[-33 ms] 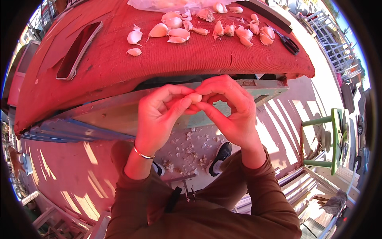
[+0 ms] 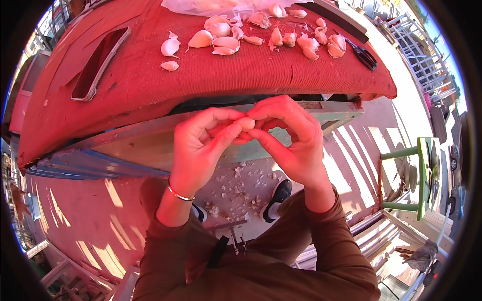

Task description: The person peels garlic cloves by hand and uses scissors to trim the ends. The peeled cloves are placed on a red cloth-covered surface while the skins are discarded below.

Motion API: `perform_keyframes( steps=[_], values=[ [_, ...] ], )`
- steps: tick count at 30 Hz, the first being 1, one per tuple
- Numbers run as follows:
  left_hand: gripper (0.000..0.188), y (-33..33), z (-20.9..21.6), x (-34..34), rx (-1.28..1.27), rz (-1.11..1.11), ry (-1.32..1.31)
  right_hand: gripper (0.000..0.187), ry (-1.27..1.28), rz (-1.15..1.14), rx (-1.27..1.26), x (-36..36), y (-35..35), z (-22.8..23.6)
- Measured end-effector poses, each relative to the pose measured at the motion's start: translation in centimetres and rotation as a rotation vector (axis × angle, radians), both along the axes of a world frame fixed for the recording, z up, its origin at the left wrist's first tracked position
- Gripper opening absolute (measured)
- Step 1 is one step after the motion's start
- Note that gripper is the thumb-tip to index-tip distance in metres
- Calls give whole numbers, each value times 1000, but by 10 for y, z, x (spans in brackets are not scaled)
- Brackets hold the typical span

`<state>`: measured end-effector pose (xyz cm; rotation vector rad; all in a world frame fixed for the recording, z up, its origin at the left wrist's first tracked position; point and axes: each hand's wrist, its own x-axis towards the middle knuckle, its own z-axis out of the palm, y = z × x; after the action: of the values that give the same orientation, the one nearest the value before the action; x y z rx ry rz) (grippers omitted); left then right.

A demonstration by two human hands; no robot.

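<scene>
A small pale garlic clove point(image 2: 245, 123) is held just off the near edge of the cloth-covered table. My left hand point(image 2: 203, 145) pinches it between thumb and bent fingers; a metal bracelet circles that wrist. From the other side, my right hand point(image 2: 291, 138) closes thumb and fingertips on the same clove, partly hiding it. Beyond both hands, several garlic cloves point(image 2: 226, 44) lie scattered across the red cloth point(image 2: 241, 75), some in clusters, most with skin on. One small clove point(image 2: 169, 65) rests apart from them, nearer the edge.
A phone point(image 2: 100, 64) lies on the cloth at left. Dark-handled scissors point(image 2: 365, 57) lie at right, beside a dark bar point(image 2: 339, 19). A thin plastic bag point(image 2: 216, 6) is at the back. Garlic skins point(image 2: 241, 190) litter the floor between my feet. A green stool point(image 2: 426, 178) stands right.
</scene>
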<state>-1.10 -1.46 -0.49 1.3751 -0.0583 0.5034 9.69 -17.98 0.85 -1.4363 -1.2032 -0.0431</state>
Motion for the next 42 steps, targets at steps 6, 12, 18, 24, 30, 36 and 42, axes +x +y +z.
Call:
perform_keyframes(
  steps=[6,12,18,24,30,36,42],
  values=[
    [17,-2,0,-3,82,93,-18,31,-24,-36,-57,1,-1,1],
    [17,-5,2,-6,99,125,-7,30,-34,-55,-69,-1,-1,1],
    [17,-5,1,-5,126,130,-15,28,-58,-64,-50,0,0,-1],
    [17,-5,1,-4,114,137,-20,21,-122,-102,-54,0,0,0],
    [16,-4,2,-4,55,73,-2,20,-137,-108,-42,-1,1,3],
    [12,-8,-2,0,149,195,-130,18,96,-101,12,-3,3,-4],
    [16,-6,-5,2,338,226,-172,9,262,-82,-25,-7,-2,1]
  ],
)
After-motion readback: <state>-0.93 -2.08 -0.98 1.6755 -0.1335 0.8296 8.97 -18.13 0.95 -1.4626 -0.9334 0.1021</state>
